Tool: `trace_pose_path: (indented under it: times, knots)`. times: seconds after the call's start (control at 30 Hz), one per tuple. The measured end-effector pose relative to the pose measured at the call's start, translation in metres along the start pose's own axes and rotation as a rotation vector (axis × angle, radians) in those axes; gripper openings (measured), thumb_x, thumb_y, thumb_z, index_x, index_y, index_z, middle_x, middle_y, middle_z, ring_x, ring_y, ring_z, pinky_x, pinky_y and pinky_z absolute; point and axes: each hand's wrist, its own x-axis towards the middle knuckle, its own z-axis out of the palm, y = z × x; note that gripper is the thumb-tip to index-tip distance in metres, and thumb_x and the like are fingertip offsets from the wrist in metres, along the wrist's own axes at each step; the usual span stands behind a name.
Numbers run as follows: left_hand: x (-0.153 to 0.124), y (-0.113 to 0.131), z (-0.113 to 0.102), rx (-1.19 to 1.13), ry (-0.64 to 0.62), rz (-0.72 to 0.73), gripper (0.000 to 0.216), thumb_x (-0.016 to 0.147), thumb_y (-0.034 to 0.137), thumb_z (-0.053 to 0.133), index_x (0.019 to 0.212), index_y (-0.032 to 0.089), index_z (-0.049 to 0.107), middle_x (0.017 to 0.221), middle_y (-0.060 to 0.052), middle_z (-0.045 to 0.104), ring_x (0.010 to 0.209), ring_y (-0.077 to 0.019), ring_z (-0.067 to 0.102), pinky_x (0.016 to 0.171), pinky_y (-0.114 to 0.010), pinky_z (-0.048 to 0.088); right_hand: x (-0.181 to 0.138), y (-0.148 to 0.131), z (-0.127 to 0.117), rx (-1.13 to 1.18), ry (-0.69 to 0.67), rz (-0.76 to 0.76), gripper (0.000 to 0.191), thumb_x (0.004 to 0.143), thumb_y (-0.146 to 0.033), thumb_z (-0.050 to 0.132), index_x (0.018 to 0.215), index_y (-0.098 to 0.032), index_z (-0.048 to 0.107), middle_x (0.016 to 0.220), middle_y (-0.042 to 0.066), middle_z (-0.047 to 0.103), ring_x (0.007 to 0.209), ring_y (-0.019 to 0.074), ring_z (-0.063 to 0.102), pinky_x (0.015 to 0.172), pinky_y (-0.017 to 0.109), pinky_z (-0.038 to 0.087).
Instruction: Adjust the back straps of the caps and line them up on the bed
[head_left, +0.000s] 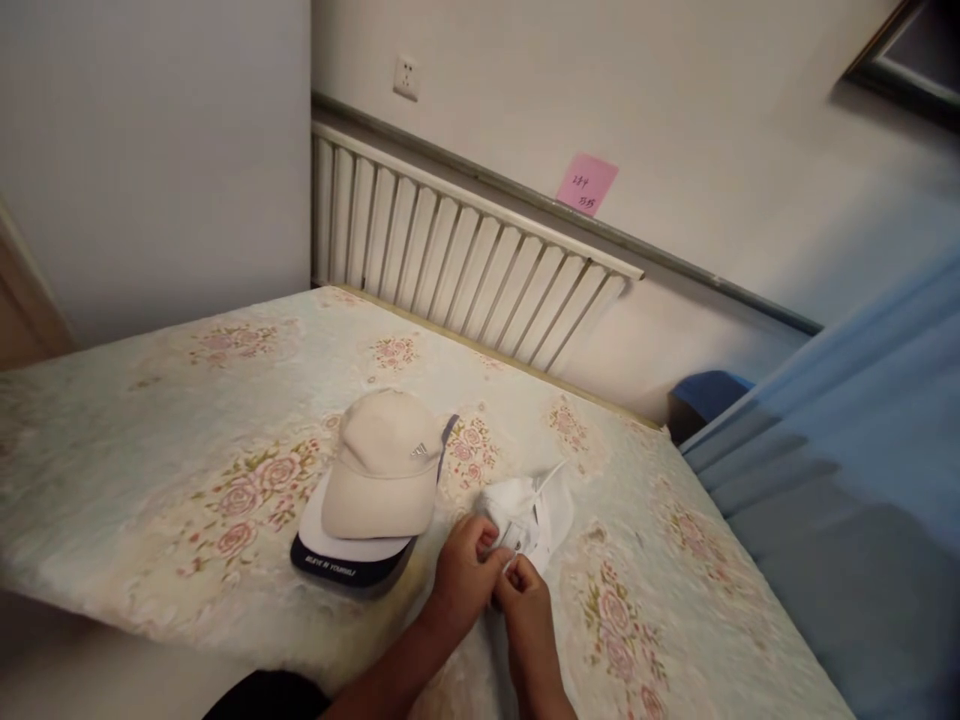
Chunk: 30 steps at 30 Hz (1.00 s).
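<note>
**On the near middle of the flowered cloth: both hands at a white cap**

Near centre, slightly right: white cap [551, 515] lying on the flowered cloth [150, 470], crumpled-looking, a thin pale strip standing out at its far side. Left hand [466, 565] at its near left, fingers bent and closed on the near part of the cap. Right hand [529, 600] just beside, thumb and fingertips pinched together at the same part. Fingertips of the two hands nearly meet. Which bit each pinches, strap or fold, is too small to tell. Forearms bare, entering from the near edge.

Left of the hands, near but apart from them: caps in a stack. Beige cap [386, 465] on top, crown up, brim pointing near, small dark mark on the right of its front. Under it, a white brim [322, 530]; lowest, a dark brim [375, 568] with pale lettering, "BELIEVE IN YOURSELF". A dark-edged piece sticks out on the stack's right side.

Cloth: pale green and cream, pink rose clusters.

Far side: white radiator [457, 250] along the wall. Above it, wall socket [406, 78] to the left, pink note [587, 184] to the right, handwriting too small to read. Far right: corner of a dark frame [900, 75]. Right: blue curtain [847, 520], partly hiding a blue and dark object [705, 400] by the wall. Near left edge: something black [266, 695], cut off.
</note>
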Motion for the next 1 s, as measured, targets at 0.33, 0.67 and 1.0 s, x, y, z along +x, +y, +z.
trace_pose_path:
  times: [0.33, 0.67, 1.0]
  knots:
    - [-0.002, 0.0, 0.003, 0.162, -0.01, 0.175, 0.019, 0.065, 0.011, 0.052, 0.082, 0.018, 0.053, 0.079, -0.001, 0.052, 0.078, -0.0175, 0.047, 0.073, -0.03, 0.038, 0.0, -0.008, -0.011, -0.034, -0.109, -0.037, 0.004, 0.064, -0.019, 0.054, 0.061, -0.018, 0.056, 0.057, -0.004, 0.052, 0.06, 0.0138, 0.044, 0.056, 0.025, 0.035]
    - [-0.004, 0.0, 0.006, 0.269, -0.055, 0.223, 0.024, 0.066, 0.012, 0.052, 0.089, 0.019, 0.054, 0.083, -0.003, 0.056, 0.081, -0.0195, 0.05, 0.076, -0.033, 0.036, 0.006, -0.013, -0.023, 0.58, -0.331, 0.122, 0.017, 0.064, -0.017, 0.064, 0.081, -0.019, 0.066, 0.077, 0.001, 0.066, 0.073, 0.0168, 0.058, 0.066, 0.026, 0.044]
    - [-0.007, 0.003, 0.005, 0.272, -0.027, 0.203, 0.015, 0.068, 0.013, 0.051, 0.081, 0.018, 0.051, 0.079, -0.002, 0.055, 0.078, -0.0185, 0.048, 0.071, -0.031, 0.034, 0.036, -0.027, -0.013, 0.955, -0.366, 0.171, 0.042, 0.065, -0.012, 0.06, 0.105, -0.023, 0.064, 0.094, 0.003, 0.071, 0.09, 0.0202, 0.064, 0.097, 0.04, 0.041]
